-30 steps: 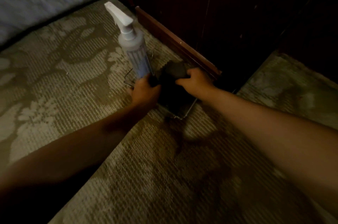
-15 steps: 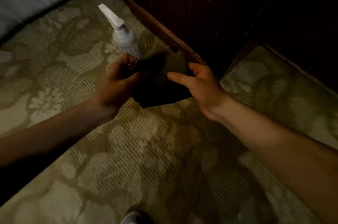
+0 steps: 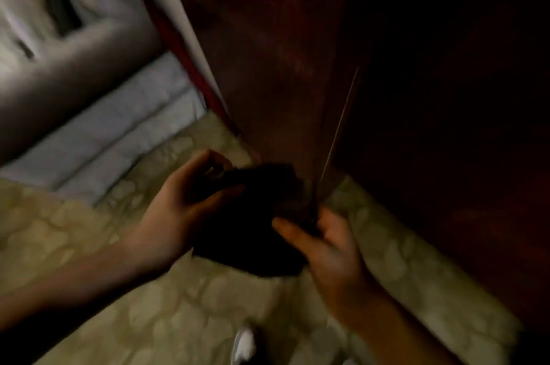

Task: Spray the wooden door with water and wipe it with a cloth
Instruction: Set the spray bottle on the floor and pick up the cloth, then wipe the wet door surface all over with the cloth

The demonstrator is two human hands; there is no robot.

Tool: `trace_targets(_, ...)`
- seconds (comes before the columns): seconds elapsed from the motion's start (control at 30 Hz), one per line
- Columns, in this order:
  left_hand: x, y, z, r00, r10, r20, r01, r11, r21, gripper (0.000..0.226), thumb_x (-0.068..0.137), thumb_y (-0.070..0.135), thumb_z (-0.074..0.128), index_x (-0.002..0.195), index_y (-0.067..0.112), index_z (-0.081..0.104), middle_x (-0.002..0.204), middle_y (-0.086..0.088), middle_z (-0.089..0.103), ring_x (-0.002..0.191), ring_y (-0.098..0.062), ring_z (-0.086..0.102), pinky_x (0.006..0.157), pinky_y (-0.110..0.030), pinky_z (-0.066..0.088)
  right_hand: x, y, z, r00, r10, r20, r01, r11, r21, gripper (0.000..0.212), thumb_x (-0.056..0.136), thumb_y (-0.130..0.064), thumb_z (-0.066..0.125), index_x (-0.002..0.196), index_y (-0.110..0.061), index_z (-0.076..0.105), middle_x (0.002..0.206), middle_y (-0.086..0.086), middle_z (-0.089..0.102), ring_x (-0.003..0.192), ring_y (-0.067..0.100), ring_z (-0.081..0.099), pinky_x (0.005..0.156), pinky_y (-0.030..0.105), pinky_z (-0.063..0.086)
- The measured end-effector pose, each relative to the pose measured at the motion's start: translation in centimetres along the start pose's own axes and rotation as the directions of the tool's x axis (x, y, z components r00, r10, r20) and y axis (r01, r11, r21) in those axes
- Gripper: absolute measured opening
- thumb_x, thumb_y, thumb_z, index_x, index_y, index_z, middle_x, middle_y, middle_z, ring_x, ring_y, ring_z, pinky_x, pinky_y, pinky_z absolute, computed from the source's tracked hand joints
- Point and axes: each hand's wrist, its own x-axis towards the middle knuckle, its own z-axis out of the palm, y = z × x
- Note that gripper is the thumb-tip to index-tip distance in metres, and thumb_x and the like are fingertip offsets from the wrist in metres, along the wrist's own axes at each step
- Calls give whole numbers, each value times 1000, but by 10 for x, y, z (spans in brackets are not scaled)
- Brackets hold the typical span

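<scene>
I see the cloth (image 3: 253, 215) in the middle of the picture. It is dark, almost black, and it hangs in a soft bunch between my two hands, up off the floor. I hold it low down, right in front of the bottom of the door (image 3: 282, 52).

My left hand (image 3: 181, 213) is on the left side of the cloth. Its fingers (image 3: 214, 168) curl over the top edge and the thumb comes in from below, so they pinch the cloth. My right hand (image 3: 330, 245) is on the right side. Its thumb (image 3: 290, 229) lies along the cloth's lower right edge and the other fingers go behind the dark cloth. It looks like it grips the cloth too, but it is blurry there.

The door is dark red-brown wood and fills the top right of the picture. A thin bright line (image 3: 339, 126) runs down it to just above the cloth. It is very dark on the right side, so I cannot make out more.

Under my hands is a carpet (image 3: 178, 305) with pale leafy shapes on it. To the left of the door is a red and white strip (image 3: 184, 46), and past that something grey and white, too blurry to tell. A small white thing (image 3: 244, 346) sits at the bottom edge.

I cannot read any words or labels anywhere.
</scene>
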Motion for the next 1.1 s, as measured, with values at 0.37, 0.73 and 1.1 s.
trace_targets(0.37,14,497,55,779,582,232,-603,797,28,26,92,6,77,85,22,57,67,17,60,63,7,51,60,-10,41,-215,-429,47,870,-480,-113,489,868,88,42,77,-14,69,119,-7,71,111,12,78,101,25,76,84,32,63)
trace_targets(0.73,-28,718,163,430,828,359,-871,486,-76,26,95,-5,62,101,21,62,82,9,66,65,9,60,59,-11,46,-359,-595,17,611,-699,-370,767,638,62,25,94,-27,66,115,-17,74,114,4,78,101,18,76,79,29,62)
trace_targets(1.1,1,826,242,479,832,279,-773,551,-316,31,100,12,70,128,21,62,92,-4,79,80,-13,78,61,-22,58,-385,-698,-47,491,-785,-379,859,508,60,40,103,-37,53,131,-14,68,124,7,74,115,24,71,95,38,56)
